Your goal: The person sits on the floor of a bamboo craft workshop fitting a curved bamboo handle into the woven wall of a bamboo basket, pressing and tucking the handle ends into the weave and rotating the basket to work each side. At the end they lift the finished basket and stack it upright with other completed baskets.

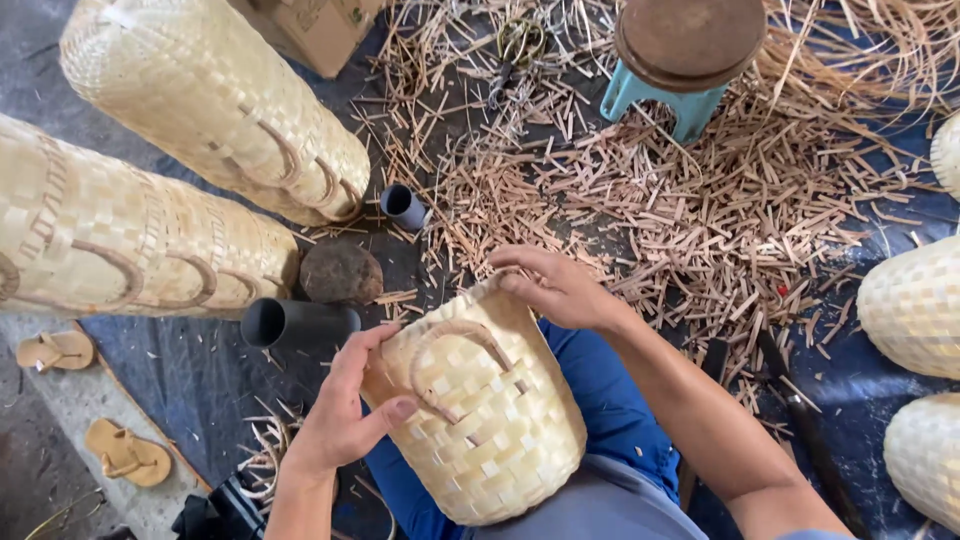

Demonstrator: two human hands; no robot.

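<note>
Both hands hold one woven basket [480, 420] that rests on the person's lap, on the blue trousers. His left hand [345, 405] grips the near side, with the thumb pressed flat on the weave just under the curved handle [455, 350]. His right hand [555, 287] curls over the far rim and pinches it. The basket lies tipped on its side, with its open mouth facing away from the person. To do this step well, it looks best to keep the left hand firm so the basket does not roll, and to let the right-hand fingers work along the rim bit by bit. Just past the basket lie a dark pipe [295, 322], a round brown lump [341, 272] and a short grey tube [404, 206]. Two long stacks of finished baskets [140, 240] lie to the left. Cut strips [700, 210] cover the floor ahead, near a small stool [685, 50] with blue legs. More baskets [915, 305] sit at the right, and two sandals [90, 400] lie far left.
</note>
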